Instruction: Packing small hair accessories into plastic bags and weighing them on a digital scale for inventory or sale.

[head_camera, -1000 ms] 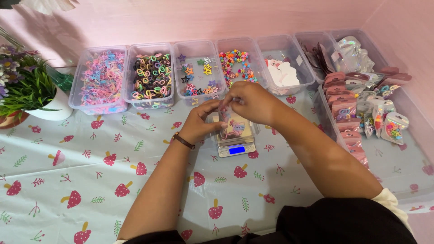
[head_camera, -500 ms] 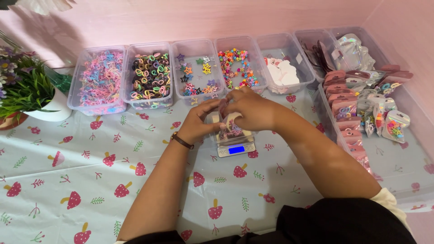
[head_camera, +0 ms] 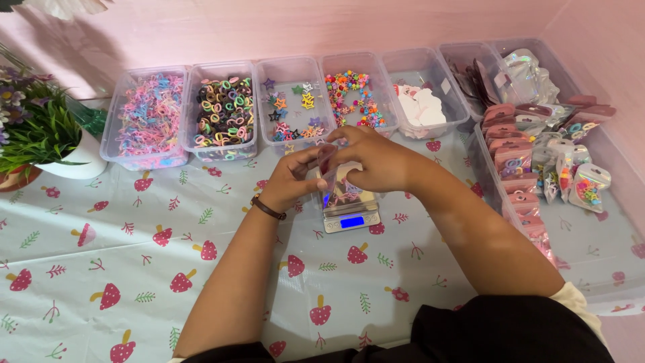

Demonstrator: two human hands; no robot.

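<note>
My left hand (head_camera: 290, 180) and my right hand (head_camera: 375, 160) both grip a small clear pouch (head_camera: 330, 176) with a pink top and coloured hair clips inside. They hold it upright just above a small silver digital scale (head_camera: 349, 212) with a blue lit display. My left wrist wears a dark band. The pouch's upper edge is pinched between the fingertips of both hands, and part of it is hidden by my right fingers.
Along the wall stands a row of clear bins: pastel clips (head_camera: 148, 117), coloured hair rings (head_camera: 224, 111), star clips (head_camera: 293, 107), small flower clips (head_camera: 351, 97), white cards (head_camera: 423, 107), pouches (head_camera: 521, 77). Filled pouches (head_camera: 537, 161) lie in a bin at right. A potted plant (head_camera: 40, 134) stands at left.
Both hands have shifted slightly and tilted the pouch, lifting its pink top higher between the fingertips. The scale and bins have stayed put.
</note>
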